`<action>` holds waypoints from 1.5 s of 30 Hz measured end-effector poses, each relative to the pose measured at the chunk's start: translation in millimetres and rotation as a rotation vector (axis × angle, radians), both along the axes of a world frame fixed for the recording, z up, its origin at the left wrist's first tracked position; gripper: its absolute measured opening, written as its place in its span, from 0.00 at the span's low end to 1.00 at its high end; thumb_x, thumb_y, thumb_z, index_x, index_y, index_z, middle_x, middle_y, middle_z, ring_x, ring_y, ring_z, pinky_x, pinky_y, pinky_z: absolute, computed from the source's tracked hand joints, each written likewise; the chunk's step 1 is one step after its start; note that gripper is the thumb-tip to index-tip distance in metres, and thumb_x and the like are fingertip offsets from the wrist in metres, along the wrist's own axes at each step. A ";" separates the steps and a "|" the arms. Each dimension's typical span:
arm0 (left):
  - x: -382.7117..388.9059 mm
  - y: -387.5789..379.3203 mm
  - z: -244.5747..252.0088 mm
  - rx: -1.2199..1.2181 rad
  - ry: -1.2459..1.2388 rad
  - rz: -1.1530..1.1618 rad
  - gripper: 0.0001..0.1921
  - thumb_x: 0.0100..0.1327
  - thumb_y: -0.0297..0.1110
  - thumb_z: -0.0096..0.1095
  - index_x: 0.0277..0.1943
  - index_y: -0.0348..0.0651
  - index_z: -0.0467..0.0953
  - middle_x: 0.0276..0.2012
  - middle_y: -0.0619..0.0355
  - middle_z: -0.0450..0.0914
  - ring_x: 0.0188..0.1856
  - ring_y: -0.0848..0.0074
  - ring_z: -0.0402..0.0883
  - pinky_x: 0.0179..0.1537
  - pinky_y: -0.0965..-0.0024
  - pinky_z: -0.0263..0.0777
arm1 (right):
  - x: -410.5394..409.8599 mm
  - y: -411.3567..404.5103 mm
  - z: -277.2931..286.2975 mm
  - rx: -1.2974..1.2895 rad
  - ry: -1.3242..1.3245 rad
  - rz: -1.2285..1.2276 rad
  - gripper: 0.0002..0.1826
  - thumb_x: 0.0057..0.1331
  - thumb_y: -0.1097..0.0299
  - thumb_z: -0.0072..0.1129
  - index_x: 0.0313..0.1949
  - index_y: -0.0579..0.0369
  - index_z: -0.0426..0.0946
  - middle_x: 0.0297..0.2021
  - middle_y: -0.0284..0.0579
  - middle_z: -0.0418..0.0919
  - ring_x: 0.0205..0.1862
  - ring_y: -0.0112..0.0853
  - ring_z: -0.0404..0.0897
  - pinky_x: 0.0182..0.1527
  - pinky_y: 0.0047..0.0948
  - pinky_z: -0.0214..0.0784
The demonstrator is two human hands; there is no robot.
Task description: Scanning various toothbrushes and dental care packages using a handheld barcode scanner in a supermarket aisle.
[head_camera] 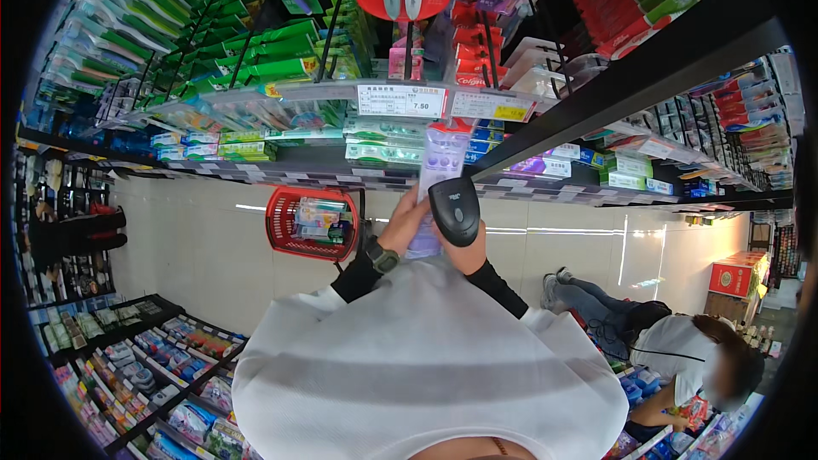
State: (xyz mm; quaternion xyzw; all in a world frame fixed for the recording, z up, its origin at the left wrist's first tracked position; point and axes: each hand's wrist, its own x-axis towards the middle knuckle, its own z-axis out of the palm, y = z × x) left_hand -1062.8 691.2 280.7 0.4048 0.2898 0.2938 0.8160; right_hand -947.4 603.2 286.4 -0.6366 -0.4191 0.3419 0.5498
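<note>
My left hand (404,222), with a dark watch at its wrist, grips the left side of a long purple package (442,163) with a red top end. The package stands out from my chest towards the shelf edge. A black handheld barcode scanner (455,211) is in my right hand (470,254), its rounded head over the package's right side. The scanner's handle is mostly hidden. Just beyond the package are price tags (401,101) on the shelf rail, with hanging toothbrush packs above them.
A red shopping basket (276,230) with several packages stands on the floor to the left. Toothpaste boxes (374,151) fill a lower shelf. A dark shelf post (613,76) slants at the right. One person (677,338) is at the lower right, another (77,230) at the far left.
</note>
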 end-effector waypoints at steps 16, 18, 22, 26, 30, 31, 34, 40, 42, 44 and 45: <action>20.2 33.3 25.6 -0.025 -0.200 0.262 0.20 0.74 0.37 0.37 0.62 0.36 0.56 0.57 0.46 0.70 0.54 0.62 0.76 0.53 0.62 0.73 | 52.9 -52.7 20.6 -0.158 -0.130 0.457 0.14 0.47 0.72 0.66 0.35 0.62 0.78 0.26 0.51 0.81 0.30 0.42 0.82 0.37 0.31 0.72; 22.5 32.1 24.0 -0.021 -0.198 0.268 0.19 0.74 0.37 0.37 0.62 0.36 0.56 0.57 0.46 0.71 0.54 0.62 0.76 0.53 0.62 0.73 | 52.6 -52.7 16.8 -0.166 -0.144 0.444 0.14 0.47 0.73 0.65 0.35 0.62 0.78 0.26 0.51 0.81 0.31 0.43 0.82 0.37 0.32 0.72; 21.9 24.4 21.4 -0.079 -0.176 0.251 0.19 0.74 0.37 0.37 0.61 0.36 0.57 0.56 0.46 0.71 0.53 0.63 0.76 0.53 0.62 0.73 | 40.1 -40.0 14.9 -0.172 -0.057 0.215 0.16 0.48 0.74 0.63 0.39 0.62 0.77 0.32 0.54 0.81 0.34 0.48 0.81 0.39 0.35 0.72; 23.8 3.5 1.8 -0.068 -0.123 0.259 0.20 0.73 0.38 0.39 0.62 0.37 0.58 0.56 0.47 0.71 0.54 0.66 0.75 0.54 0.64 0.72 | 27.2 4.9 31.6 0.020 -0.247 0.148 0.21 0.46 0.77 0.62 0.43 0.63 0.75 0.42 0.53 0.77 0.41 0.47 0.78 0.44 0.36 0.71; 18.0 -18.2 8.6 -0.462 -0.359 0.242 0.21 0.70 0.41 0.46 0.60 0.37 0.65 0.54 0.54 0.73 0.54 0.72 0.75 0.55 0.69 0.69 | 13.8 29.8 36.8 0.126 -0.535 0.244 0.22 0.40 0.76 0.63 0.39 0.62 0.74 0.50 0.46 0.69 0.49 0.44 0.72 0.47 0.34 0.69; 15.9 -17.4 11.9 -0.452 -0.356 0.253 0.21 0.70 0.41 0.46 0.60 0.37 0.65 0.54 0.54 0.73 0.54 0.72 0.75 0.55 0.69 0.69 | 11.4 31.5 36.6 0.096 -0.532 0.267 0.21 0.40 0.76 0.64 0.38 0.62 0.74 0.50 0.45 0.69 0.48 0.43 0.72 0.46 0.35 0.69; 3.6 -17.9 11.1 -0.599 -0.444 0.284 0.22 0.71 0.42 0.42 0.63 0.39 0.62 0.55 0.54 0.72 0.57 0.71 0.73 0.56 0.68 0.68 | 11.8 31.1 28.9 0.092 -0.609 0.283 0.22 0.39 0.76 0.65 0.38 0.60 0.74 0.50 0.45 0.69 0.48 0.43 0.72 0.46 0.36 0.70; -3.6 -34.3 -16.9 -0.370 -0.267 0.472 0.26 0.69 0.30 0.44 0.69 0.49 0.52 0.58 0.57 0.68 0.58 0.72 0.70 0.56 0.67 0.68 | 12.0 31.8 -12.0 0.063 -0.646 0.340 0.26 0.40 0.71 0.68 0.42 0.59 0.72 0.43 0.48 0.74 0.44 0.45 0.76 0.44 0.38 0.71; -12.5 -43.4 -25.3 -0.324 -0.170 0.479 0.34 0.64 0.22 0.48 0.71 0.47 0.46 0.62 0.57 0.64 0.60 0.71 0.68 0.57 0.64 0.66 | 12.1 34.9 -17.9 0.010 -0.615 0.395 0.26 0.41 0.70 0.68 0.42 0.59 0.72 0.40 0.50 0.76 0.40 0.47 0.77 0.43 0.40 0.72; -16.5 -51.4 -23.4 -0.323 -0.144 0.547 0.34 0.64 0.23 0.49 0.71 0.47 0.46 0.62 0.57 0.64 0.60 0.71 0.68 0.57 0.62 0.65 | 14.5 41.2 -19.9 -0.020 -0.457 0.462 0.24 0.45 0.67 0.68 0.43 0.59 0.73 0.34 0.51 0.79 0.35 0.47 0.80 0.40 0.39 0.73; -19.1 -56.6 -23.1 -0.323 -0.110 0.585 0.34 0.64 0.23 0.49 0.71 0.48 0.45 0.62 0.56 0.64 0.61 0.70 0.68 0.57 0.61 0.65 | 18.5 45.2 -27.0 -0.019 -0.454 0.504 0.24 0.45 0.67 0.68 0.43 0.59 0.73 0.34 0.51 0.79 0.35 0.47 0.80 0.40 0.39 0.73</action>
